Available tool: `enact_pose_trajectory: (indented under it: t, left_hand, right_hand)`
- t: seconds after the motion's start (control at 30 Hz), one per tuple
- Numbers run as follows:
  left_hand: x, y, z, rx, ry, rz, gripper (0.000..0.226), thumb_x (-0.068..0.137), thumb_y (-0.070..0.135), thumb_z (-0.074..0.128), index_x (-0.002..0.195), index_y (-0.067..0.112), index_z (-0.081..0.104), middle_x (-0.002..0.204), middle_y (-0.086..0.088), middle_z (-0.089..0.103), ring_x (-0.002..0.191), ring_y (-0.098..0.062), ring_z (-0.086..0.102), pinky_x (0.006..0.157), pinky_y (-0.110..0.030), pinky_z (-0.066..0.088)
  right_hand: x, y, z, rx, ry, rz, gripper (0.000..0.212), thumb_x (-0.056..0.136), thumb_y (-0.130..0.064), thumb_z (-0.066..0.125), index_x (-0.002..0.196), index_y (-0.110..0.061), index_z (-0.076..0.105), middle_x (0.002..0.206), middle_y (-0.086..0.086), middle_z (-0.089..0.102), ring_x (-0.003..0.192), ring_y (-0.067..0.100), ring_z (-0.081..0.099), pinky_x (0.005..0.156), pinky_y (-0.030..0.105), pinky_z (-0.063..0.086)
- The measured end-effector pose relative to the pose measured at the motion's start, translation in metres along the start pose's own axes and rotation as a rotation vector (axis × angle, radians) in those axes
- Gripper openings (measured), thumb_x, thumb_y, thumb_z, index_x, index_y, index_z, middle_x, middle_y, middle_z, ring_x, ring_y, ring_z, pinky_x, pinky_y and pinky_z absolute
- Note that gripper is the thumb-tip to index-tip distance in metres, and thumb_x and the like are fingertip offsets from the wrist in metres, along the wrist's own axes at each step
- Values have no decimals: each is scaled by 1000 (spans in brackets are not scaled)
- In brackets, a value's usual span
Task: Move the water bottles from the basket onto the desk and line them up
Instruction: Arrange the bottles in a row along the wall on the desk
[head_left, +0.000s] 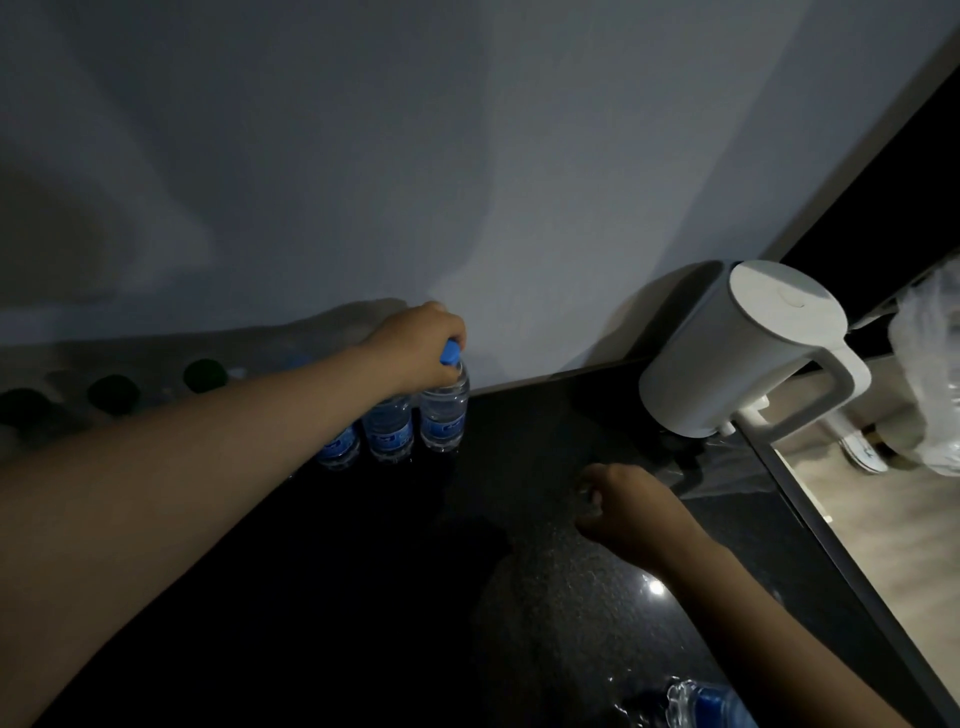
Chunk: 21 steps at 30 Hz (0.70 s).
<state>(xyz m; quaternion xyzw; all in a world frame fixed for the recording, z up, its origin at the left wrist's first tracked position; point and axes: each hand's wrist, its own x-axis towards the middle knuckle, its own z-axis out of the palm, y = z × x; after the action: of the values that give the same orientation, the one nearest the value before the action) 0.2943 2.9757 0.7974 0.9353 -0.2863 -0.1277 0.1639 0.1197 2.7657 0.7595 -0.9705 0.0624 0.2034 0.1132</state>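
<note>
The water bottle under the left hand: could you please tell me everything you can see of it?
The water bottle is small and of clear plastic, with a blue cap and a blue label. It stands upright on the dark desk near the wall, at the right end of a row, close beside the next bottle; whether they touch is unclear. The left hand grips it from above around the cap.

no legible text. rightmost water bottle (444, 415): blue label, white mark, too blurred to read. two neighbour bottles (389, 436) just left of it: same label, same blur. bottle at bottom edge (709, 706): blue label, dark, cropped, unreadable.
</note>
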Motion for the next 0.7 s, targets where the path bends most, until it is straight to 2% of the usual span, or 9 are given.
enact_pose_trajectory:
  t: [0.1, 0.23, 0.33, 0.5, 0.6, 0.7]
  left_hand:
    - [-6, 5, -5, 154, -17, 32, 36, 83, 23, 65, 117, 11, 58, 116, -9, 49, 98, -26, 55, 88, -42, 49]
    - [-25, 20, -13, 276, 39, 93, 34, 82, 23, 64, 112, 8, 59, 108, -10, 49, 91, -25, 54, 81, -42, 50]
    - [-48, 35, -14, 296, 19, 164, 31, 82, 25, 63, 110, 12, 60, 103, -7, 50, 90, -23, 53, 77, -38, 49]
    - [-96, 61, -4, 241, -128, 266, 29, 82, 33, 65, 109, 24, 58, 106, 4, 52, 89, -13, 54, 78, -33, 50]
    - [-123, 76, 6, 203, -212, 303, 39, 83, 37, 65, 119, 28, 54, 111, 8, 52, 94, -8, 54, 83, -31, 52]
    - [-149, 96, 21, 196, -258, 362, 41, 84, 38, 64, 122, 29, 53, 115, 8, 52, 97, -10, 54, 85, -31, 50]
  right_hand:
    - [-10, -2, -4, -38, 12, 0, 37, 85, -28, 65, 120, -18, 56, 116, 1, 58, 103, 15, 58, 87, 31, 53]
    - [-33, -1, -6, -78, 17, -4, 36, 86, -28, 64, 120, -20, 55, 117, 0, 58, 102, 14, 59, 86, 29, 53]
    - [-58, -3, -5, -90, 26, -2, 35, 87, -28, 63, 121, -22, 55, 117, -1, 58, 103, 12, 58, 85, 26, 52]
    - [-111, -4, 0, -111, 77, 41, 36, 86, -31, 63, 120, -21, 56, 117, -1, 60, 104, 14, 58, 87, 29, 51]
    - [-149, -2, 4, -93, 114, 49, 45, 86, -37, 63, 128, -28, 50, 124, -6, 56, 110, 9, 56, 88, 20, 47]
    - [-194, 2, 11, -52, 162, 78, 44, 86, -38, 63, 127, -33, 48, 126, -12, 54, 110, 3, 53, 86, 13, 40]
